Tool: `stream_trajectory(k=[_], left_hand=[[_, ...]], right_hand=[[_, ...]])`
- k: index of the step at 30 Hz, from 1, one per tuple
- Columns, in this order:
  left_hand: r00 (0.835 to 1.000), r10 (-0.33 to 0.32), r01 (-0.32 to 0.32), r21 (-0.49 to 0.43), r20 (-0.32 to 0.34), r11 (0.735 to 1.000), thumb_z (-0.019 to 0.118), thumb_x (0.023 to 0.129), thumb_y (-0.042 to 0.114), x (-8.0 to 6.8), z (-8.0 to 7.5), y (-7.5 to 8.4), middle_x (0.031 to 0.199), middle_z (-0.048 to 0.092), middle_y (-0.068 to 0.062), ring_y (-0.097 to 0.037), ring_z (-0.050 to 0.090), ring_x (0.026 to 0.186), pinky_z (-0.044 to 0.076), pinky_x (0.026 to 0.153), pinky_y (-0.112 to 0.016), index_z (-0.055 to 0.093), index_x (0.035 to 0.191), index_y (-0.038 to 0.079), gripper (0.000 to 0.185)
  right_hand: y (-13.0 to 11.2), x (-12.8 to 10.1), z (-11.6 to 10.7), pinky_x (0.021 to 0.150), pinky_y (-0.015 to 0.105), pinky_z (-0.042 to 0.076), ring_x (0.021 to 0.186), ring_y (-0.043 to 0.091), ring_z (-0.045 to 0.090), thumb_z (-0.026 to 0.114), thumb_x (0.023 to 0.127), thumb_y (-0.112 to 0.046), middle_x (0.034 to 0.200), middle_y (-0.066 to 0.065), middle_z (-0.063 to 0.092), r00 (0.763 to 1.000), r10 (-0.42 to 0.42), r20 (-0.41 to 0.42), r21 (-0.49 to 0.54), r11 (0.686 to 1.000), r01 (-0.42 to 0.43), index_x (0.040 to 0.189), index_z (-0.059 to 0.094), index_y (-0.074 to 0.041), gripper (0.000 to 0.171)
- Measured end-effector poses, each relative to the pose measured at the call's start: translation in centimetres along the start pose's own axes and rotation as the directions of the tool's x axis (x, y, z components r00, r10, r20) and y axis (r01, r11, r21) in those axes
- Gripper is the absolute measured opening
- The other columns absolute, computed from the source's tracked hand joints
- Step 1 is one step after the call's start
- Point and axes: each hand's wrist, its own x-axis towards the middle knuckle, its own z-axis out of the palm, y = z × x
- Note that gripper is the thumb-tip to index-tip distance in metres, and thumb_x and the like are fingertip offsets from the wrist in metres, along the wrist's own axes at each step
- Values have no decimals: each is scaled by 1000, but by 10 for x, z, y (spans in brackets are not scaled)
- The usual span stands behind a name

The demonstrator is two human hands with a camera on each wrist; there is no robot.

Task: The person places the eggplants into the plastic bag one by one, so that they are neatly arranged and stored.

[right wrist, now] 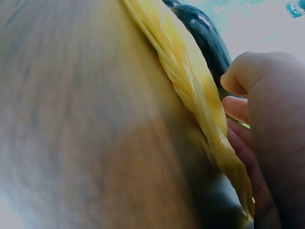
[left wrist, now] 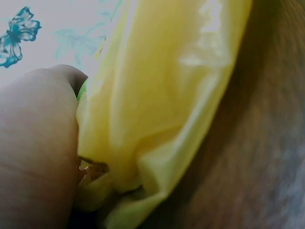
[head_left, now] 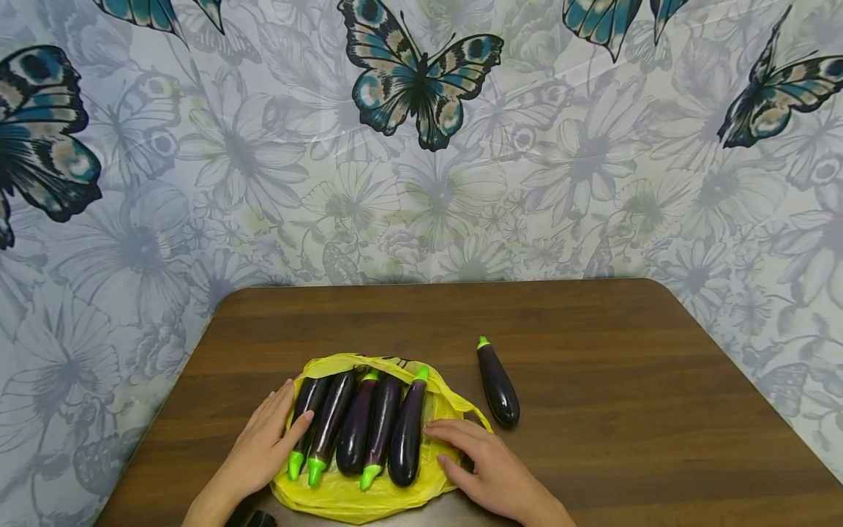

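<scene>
Five glossy dark-purple aubergines [head_left: 358, 428] lie on crinkly yellow plastic bag [head_left: 342, 498], near counter [head_left: 626, 380] edge; left hand [head_left: 260, 443] and right hand [head_left: 484, 465], fingers flat, press its sides; best steady evenly.

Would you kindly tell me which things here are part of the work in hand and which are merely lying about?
In hand: left hand, right hand, yellow bag, five aubergines on bag.
Lying about: lone aubergine, table, dark object at table edge.
</scene>
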Motion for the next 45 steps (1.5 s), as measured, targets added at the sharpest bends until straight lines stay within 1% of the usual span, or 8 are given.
stream_trajectory(k=[11,16,21,25,34,39,45], left_hand=[[1000,-5,5,-3,3,1000,44,109,51,1,-1,1,167,24,-28,-48,17,155,17,123,-66,25,161,-6,79],[1000,3,-3,2,-4,1000,45,109,50,1,0,1,166,25,-27,-48,19,155,17,124,-63,26,161,-4,77],[1000,12,-12,11,-16,1000,45,110,48,1,1,2,166,27,-27,-48,21,154,16,125,-60,27,161,-4,76],[1000,9,-9,8,-15,1000,46,109,48,1,1,3,166,27,-27,-48,20,154,16,125,-59,27,161,-4,76],[1000,2,-2,1,-7,1000,45,109,49,1,0,3,167,26,-25,-47,20,155,15,126,-59,26,162,0,75],[1000,17,-17,1,-14,1000,46,109,48,0,1,3,167,29,-22,-44,23,155,14,128,-55,27,163,4,72],[1000,25,-25,-5,-17,1000,46,109,47,0,1,3,167,30,-21,-43,25,155,14,127,-55,27,164,6,71]], right_hand=[[1,1,-1,98,34,58,120,11,65,68,100,-13,133,-11,66,998,-33,-52,17,999,34,135,67,-22,36],[1,2,-2,97,33,59,118,11,66,69,99,-11,132,-10,67,996,-51,-72,15,999,52,133,68,-20,35],[1,2,-2,98,33,58,119,10,65,69,99,-12,131,-12,66,998,-26,-60,19,999,27,131,69,-21,33],[2,2,-3,98,33,58,119,10,65,69,100,-13,131,-11,67,999,-19,-49,28,999,20,130,69,-21,32],[3,2,-3,97,34,59,119,10,66,68,100,-13,130,-9,68,999,-29,-44,27,999,30,128,71,-22,29],[3,2,-2,96,33,59,118,10,66,67,101,-14,130,-8,69,999,-35,-40,33,999,36,127,71,-22,27],[3,1,-2,95,34,59,118,11,66,67,101,-13,129,-8,69,997,-55,-50,27,998,56,126,71,-22,27]])
